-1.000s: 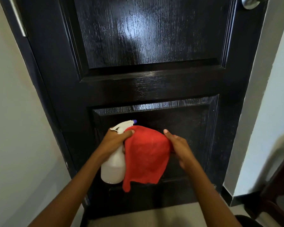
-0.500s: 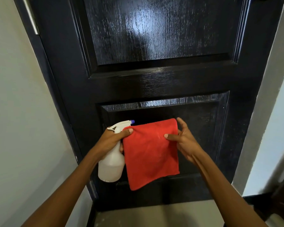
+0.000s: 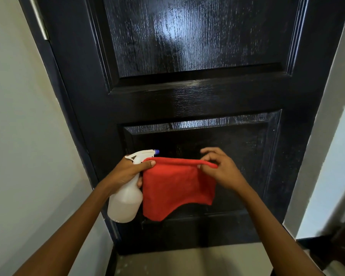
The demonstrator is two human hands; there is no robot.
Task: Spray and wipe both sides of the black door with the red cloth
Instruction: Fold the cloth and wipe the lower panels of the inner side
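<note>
Cloth-folding is the step in hand, I judge: my left hand (image 3: pixel 127 172) is wrapped round the neck of the white spray bottle (image 3: pixel 126 202) while its thumb pins one top corner of the red cloth (image 3: pixel 177 186), and my right hand (image 3: pixel 219 168) pinches the opposite corner, other fingers loosely curled. The cloth hangs stretched between them, in front of the lower panel of the black door (image 3: pixel 187 100). To fold well, I should keep that top edge taut and level, bottle nozzle pointed away from the cloth.
</note>
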